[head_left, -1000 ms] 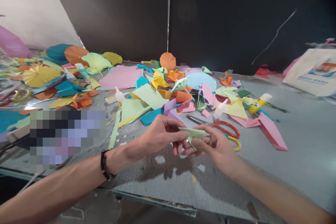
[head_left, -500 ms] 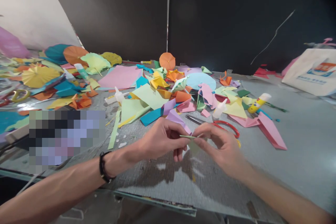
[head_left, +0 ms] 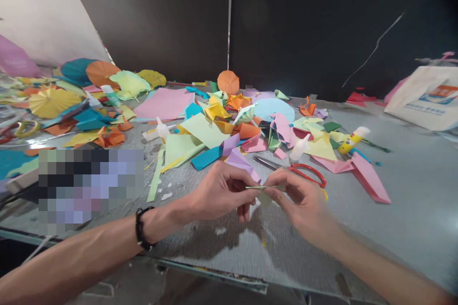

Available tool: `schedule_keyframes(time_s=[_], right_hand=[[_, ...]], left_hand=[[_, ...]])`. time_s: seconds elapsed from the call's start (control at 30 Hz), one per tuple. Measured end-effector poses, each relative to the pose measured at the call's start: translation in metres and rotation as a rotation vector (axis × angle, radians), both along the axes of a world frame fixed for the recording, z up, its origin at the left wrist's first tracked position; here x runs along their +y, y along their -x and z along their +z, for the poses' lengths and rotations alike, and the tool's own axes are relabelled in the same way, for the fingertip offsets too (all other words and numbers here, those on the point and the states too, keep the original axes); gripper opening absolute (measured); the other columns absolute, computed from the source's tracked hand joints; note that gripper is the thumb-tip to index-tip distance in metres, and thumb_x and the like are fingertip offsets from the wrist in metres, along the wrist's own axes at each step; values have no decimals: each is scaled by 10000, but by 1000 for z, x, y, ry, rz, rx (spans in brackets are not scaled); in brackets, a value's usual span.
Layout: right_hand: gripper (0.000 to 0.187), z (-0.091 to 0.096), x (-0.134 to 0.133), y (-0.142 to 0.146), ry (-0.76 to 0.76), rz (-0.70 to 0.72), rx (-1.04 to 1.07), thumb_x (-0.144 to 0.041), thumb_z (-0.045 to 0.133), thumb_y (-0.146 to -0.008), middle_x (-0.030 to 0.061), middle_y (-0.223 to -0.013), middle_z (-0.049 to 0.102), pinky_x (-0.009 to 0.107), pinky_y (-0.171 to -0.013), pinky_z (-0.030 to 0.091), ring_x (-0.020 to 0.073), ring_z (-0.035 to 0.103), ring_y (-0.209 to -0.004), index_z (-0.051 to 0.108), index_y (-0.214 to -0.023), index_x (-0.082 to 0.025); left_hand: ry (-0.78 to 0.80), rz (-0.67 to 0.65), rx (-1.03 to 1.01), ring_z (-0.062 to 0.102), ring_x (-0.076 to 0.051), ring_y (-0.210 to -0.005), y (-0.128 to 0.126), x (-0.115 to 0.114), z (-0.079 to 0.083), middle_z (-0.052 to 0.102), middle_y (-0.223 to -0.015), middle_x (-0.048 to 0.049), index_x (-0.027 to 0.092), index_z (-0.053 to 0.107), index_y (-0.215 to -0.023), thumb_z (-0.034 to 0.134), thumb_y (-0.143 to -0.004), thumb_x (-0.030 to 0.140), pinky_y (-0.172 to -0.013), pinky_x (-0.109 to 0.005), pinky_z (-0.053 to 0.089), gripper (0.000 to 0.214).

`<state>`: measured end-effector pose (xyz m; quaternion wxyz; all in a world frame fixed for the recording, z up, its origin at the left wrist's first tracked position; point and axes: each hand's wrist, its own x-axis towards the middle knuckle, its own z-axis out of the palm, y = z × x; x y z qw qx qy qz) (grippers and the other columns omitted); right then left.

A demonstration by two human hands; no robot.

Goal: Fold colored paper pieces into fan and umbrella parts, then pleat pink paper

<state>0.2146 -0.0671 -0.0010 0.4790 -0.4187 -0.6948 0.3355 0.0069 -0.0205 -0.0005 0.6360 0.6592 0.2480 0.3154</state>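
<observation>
Our left hand and right hand are nearly closed, pinching a small pale-green folded paper piece between them above the bench; too hard a pinch could crease or tear it, and a slip would drop it. On the scuffed grey bench lie red-handled scissors, then a heap of coloured paper, before a black wall.

Paper scraps heaped on the table — scissors at the front
</observation>
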Motion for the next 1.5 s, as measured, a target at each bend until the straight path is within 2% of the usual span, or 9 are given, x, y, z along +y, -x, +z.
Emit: schedule_keyframes(time_s=[0.13, 0.47, 0.67, 0.9, 1.0, 1.13, 1.2, 1.37, 1.5], right_hand=[[117, 1, 3, -2, 12, -11, 43, -283, 747, -938, 0, -763, 670, 264, -662, 512, 158, 622, -726, 754, -836, -228], [246, -1, 10, -4, 141, -16, 118, -451, 812, -886, 17, -754, 707, 265, -602, 537, 169, 654, -674, 748, -888, -214], [250, -1, 7, -2, 187, 73, 170, -426, 808, -892, 20, -742, 706, 269, -631, 557, 164, 667, -680, 712, -840, -200], [249, 0, 6, -2, 154, 55, 147, -426, 760, -934, 17, -729, 680, 265, -606, 525, 160, 635, -659, 714, -842, -200], [229, 0, 6, -3, 112, 17, 85, -381, 729, -944, 16, -723, 656, 273, -611, 505, 164, 610, -666, 714, -803, -200], [173, 2, 3, -3, 71, -36, -18, -307, 685, -935, 22, -747, 652, 289, -632, 495, 177, 598, -693, 711, -797, -206], [169, 3, 1, -3, 55, -44, -42, -286, 663, -935, 25, -754, 651, 302, -647, 492, 185, 599, -706, 696, -789, -207], [175, 1, -1, -3, 19, -37, -108, -240, 621, -964, 15, -751, 634, 294, -633, 454, 177, 582, -699, 679, -804, -203], [175, 0, -2, -3, -49, -1, -171, -188, 595, -992, 9, -780, 655, 282, -637, 463, 169, 611, -716, 686, -844, -209]], left_hand=[[-5, 4, -20, 677, -141, -469, 0, 0, -1, 625, -541, 3, 99, 711, -784, 779, -889, 361, -449, -202, 564, 291], [59, 38, -96, 692, -139, -479, 2, 5, 4, 679, -584, -35, 90, 691, -747, 813, -866, 389, -450, -189, 571, 344], [88, 18, -121, 694, -135, -475, 1, 5, 4, 674, -592, -17, 86, 696, -778, 822, -858, 355, -447, -188, 580, 308], [45, 5, -85, 684, -137, -482, 1, 3, 5, 663, -580, -23, 88, 694, -778, 776, -885, 348, -456, -203, 573, 293], [-141, 31, 47, 673, -132, -507, 3, 5, 4, 679, -609, -34, 96, 719, -808, 734, -909, 321, -482, -211, 557, 247], [-719, 119, 192, 665, -137, -661, 6, 9, 2, 753, -791, -63, 133, 763, -947, 678, -924, 220, -625, -246, 545, 124], [-879, 128, 182, 648, -140, -688, 6, 9, 0, 754, -825, -61, 144, 746, -986, 639, -948, 204, -669, -262, 532, 129], [-856, 87, 169, 619, -126, -635, 5, 7, -1, 718, -747, -40, 132, 719, -974, 585, -994, 211, -607, -234, 479, 157], [-836, 54, 232, 568, -99, -540, 6, 3, 4, 660, -631, 2, 124, 711, -898, 589, -932, 106, -545, -216, 409, 128]])
